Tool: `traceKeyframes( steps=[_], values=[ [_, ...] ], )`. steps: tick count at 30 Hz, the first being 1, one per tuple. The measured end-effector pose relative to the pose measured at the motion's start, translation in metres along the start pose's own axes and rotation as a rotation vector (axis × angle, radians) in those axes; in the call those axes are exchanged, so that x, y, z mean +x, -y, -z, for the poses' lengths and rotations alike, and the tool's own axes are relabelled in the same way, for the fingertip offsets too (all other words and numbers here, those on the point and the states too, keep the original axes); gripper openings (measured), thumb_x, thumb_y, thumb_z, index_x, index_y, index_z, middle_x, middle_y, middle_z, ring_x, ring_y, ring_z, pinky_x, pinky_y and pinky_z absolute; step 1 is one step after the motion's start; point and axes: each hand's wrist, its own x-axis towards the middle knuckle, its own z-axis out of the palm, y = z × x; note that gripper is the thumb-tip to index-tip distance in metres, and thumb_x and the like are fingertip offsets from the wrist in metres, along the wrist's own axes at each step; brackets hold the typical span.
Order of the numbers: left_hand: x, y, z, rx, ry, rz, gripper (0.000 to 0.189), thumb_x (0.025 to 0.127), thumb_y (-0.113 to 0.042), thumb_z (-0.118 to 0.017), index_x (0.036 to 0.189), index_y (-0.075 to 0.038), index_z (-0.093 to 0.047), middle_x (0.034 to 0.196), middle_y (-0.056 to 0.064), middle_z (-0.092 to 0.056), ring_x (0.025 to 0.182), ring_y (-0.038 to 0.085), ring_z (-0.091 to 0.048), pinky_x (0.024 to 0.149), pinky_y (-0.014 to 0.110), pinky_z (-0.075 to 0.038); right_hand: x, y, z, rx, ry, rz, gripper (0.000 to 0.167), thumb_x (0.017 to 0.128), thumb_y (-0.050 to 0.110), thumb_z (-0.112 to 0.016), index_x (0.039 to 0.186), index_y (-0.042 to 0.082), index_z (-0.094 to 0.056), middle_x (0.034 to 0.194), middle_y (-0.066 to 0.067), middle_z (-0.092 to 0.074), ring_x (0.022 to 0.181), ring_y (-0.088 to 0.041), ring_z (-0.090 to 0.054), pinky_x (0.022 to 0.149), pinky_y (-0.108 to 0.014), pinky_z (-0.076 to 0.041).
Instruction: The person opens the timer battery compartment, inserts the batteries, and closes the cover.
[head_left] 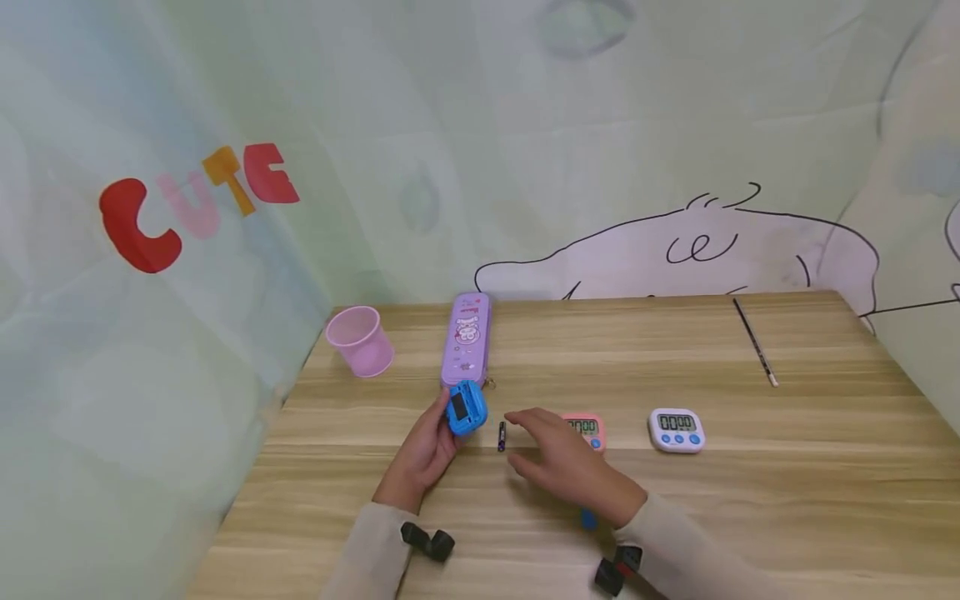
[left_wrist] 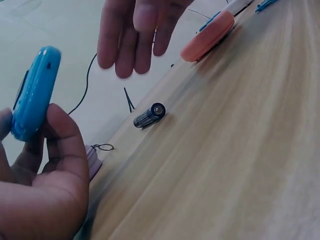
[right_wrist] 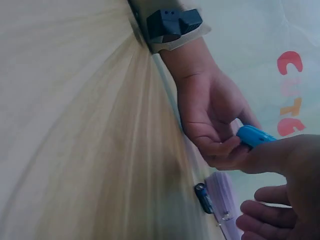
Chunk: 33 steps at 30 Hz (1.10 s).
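My left hand [head_left: 427, 450] grips a blue digital timer [head_left: 467, 408] between thumb and fingers, raised off the table. The timer's back faces up, with a dark rectangle and what looks like an uncovered battery slot. A small dark battery [head_left: 502, 437] lies on the table between the hands; the left wrist view shows one end of this battery [left_wrist: 150, 116]. Just right of it hovers my right hand [head_left: 566, 458], its thumb and fingers spread and holding nothing. Behind that hand sits a pink timer [head_left: 592, 429], partly covered. A small blue piece [head_left: 588, 519] shows below the right wrist.
A white timer [head_left: 677, 431] stands at the right, and a pencil [head_left: 755, 342] lies farther back. Beyond the left hand is a purple pencil case [head_left: 467, 337]. The pink cup [head_left: 362, 342] stands at the table's back left, near the printed curtain [head_left: 375, 167].
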Motion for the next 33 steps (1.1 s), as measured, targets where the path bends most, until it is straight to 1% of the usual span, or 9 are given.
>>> traceKeyframes(
  steps=[3, 6, 9, 12, 15, 18, 21, 27, 33],
  values=[
    [0.000, 0.000, 0.002, -0.046, -0.021, -0.022, 0.048, 0.106, -0.040, -0.034, 0.143, -0.009, -0.035, 0.113, -0.002, -0.063, 0.093, 0.006, -0.061, 0.080, 0.020, -0.051, 0.007, 0.001, -0.007, -0.040, 0.025, -0.021, 0.059, 0.088, 0.030, -0.072, 0.138, 0.007, -0.051, 0.131, -0.008, -0.057, 0.121, -0.025, -0.053, 0.100, -0.041, -0.046],
    [0.000, 0.000, 0.003, -0.078, 0.019, -0.059, 0.045, 0.106, -0.040, -0.036, 0.139, -0.010, -0.041, 0.111, -0.002, -0.062, 0.091, 0.006, -0.061, 0.079, 0.019, -0.051, 0.012, 0.001, -0.011, -0.074, 0.028, -0.025, 0.062, 0.086, 0.031, -0.073, 0.138, 0.006, -0.051, 0.132, -0.011, -0.055, 0.122, -0.026, -0.051, 0.102, -0.041, -0.045],
    [-0.001, 0.000, 0.004, -0.070, 0.033, -0.078, 0.040, 0.106, -0.038, -0.037, 0.134, -0.011, -0.045, 0.109, -0.002, -0.061, 0.090, 0.006, -0.061, 0.078, 0.018, -0.052, 0.017, 0.001, -0.014, -0.096, 0.019, -0.021, 0.063, 0.085, 0.032, -0.074, 0.137, 0.005, -0.053, 0.131, -0.012, -0.055, 0.122, -0.027, -0.051, 0.102, -0.040, -0.045],
    [-0.001, 0.000, 0.003, -0.057, -0.011, -0.054, 0.043, 0.107, -0.036, -0.033, 0.139, -0.009, -0.040, 0.109, -0.001, -0.060, 0.088, 0.007, -0.060, 0.076, 0.019, -0.052, 0.020, 0.001, -0.017, -0.114, 0.024, -0.026, 0.064, 0.084, 0.033, -0.075, 0.136, 0.003, -0.053, 0.130, -0.014, -0.055, 0.120, -0.028, -0.052, 0.102, -0.041, -0.045],
    [0.001, -0.001, 0.000, -0.030, -0.085, -0.006, 0.047, 0.108, -0.037, -0.029, 0.143, -0.007, -0.034, 0.109, -0.001, -0.059, 0.086, 0.008, -0.059, 0.072, 0.019, -0.050, 0.022, 0.000, -0.020, -0.137, 0.038, -0.042, 0.064, 0.084, 0.034, -0.075, 0.135, 0.001, -0.054, 0.128, -0.015, -0.056, 0.118, -0.029, -0.052, 0.101, -0.042, -0.045],
    [0.002, -0.001, -0.001, -0.027, -0.121, 0.020, 0.047, 0.107, -0.038, -0.030, 0.142, -0.007, -0.035, 0.107, 0.000, -0.059, 0.084, 0.008, -0.059, 0.070, 0.019, -0.050, 0.023, 0.001, -0.022, -0.150, 0.047, -0.048, 0.062, 0.084, 0.034, -0.074, 0.133, -0.001, -0.055, 0.125, -0.015, -0.057, 0.116, -0.030, -0.053, 0.100, -0.041, -0.046],
    [0.003, -0.001, -0.001, -0.043, -0.126, 0.026, 0.045, 0.107, -0.038, -0.034, 0.139, -0.007, -0.038, 0.105, 0.000, -0.060, 0.084, 0.009, -0.060, 0.069, 0.020, -0.050, 0.023, 0.000, -0.022, -0.159, 0.046, -0.042, 0.058, 0.085, 0.032, -0.074, 0.130, -0.001, -0.058, 0.123, -0.015, -0.058, 0.114, -0.029, -0.053, 0.100, -0.041, -0.046],
    [0.002, -0.002, -0.003, -0.027, -0.097, 0.019, 0.053, 0.105, -0.040, -0.038, 0.145, -0.004, -0.033, 0.108, 0.000, -0.061, 0.087, 0.009, -0.060, 0.072, 0.020, -0.051, 0.023, -0.002, -0.024, -0.186, 0.014, 0.000, 0.050, 0.084, 0.027, -0.076, 0.124, -0.001, -0.062, 0.116, -0.012, -0.060, 0.108, -0.028, -0.054, 0.097, -0.040, -0.047],
    [0.002, -0.001, -0.003, -0.029, -0.112, 0.025, 0.055, 0.105, -0.041, -0.040, 0.143, -0.003, -0.035, 0.108, 0.001, -0.061, 0.087, 0.010, -0.061, 0.072, 0.021, -0.052, 0.024, -0.006, -0.027, -0.197, 0.023, -0.001, 0.046, 0.086, 0.025, -0.074, 0.123, 0.001, -0.063, 0.115, -0.011, -0.060, 0.107, -0.026, -0.055, 0.096, -0.039, -0.047]
  ],
)
